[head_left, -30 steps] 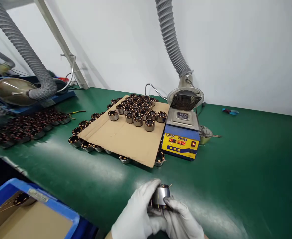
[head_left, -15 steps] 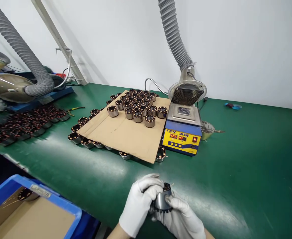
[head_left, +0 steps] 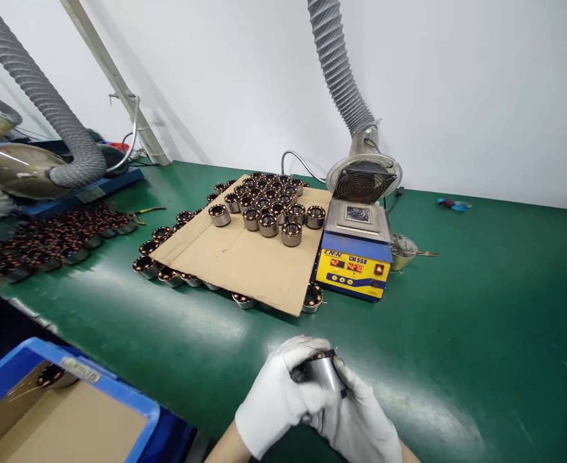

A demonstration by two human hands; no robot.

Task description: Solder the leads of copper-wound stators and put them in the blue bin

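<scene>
Left hand: the gloved left hand [head_left: 276,402] sits at the lower middle of the frame, fingers curled shut around the near side of a motor stator [head_left: 322,372].
Right hand: the gloved right hand [head_left: 355,421] closes on the stator from the right and below, so both hands are clamped on the one part.
Stator: held just above the green surface [head_left: 457,334], steel wall toward the camera, copper windings and thin lead wires showing at its top edge.
Risk, leads: the fine wires stick out past the gloves; a fingertip dragging over them could bend or snap one.
Risk, grip: the smooth metal wall in cloth gloves could slip, and a fall onto the surface could dent the windings.
Solder pot: the yellow and blue solder pot [head_left: 353,257] stands at mid frame with its display lit, so it is probably hot; a glove or sleeve brushing its top could scorch.
Cardboard sheet: the cardboard sheet [head_left: 244,263], left of the pot, rests on a lower layer of stators and carries more; a knock to its near edge could tip the upper rows.
Fume duct: the fume duct [head_left: 336,71] hangs over the pot at top middle.
</scene>
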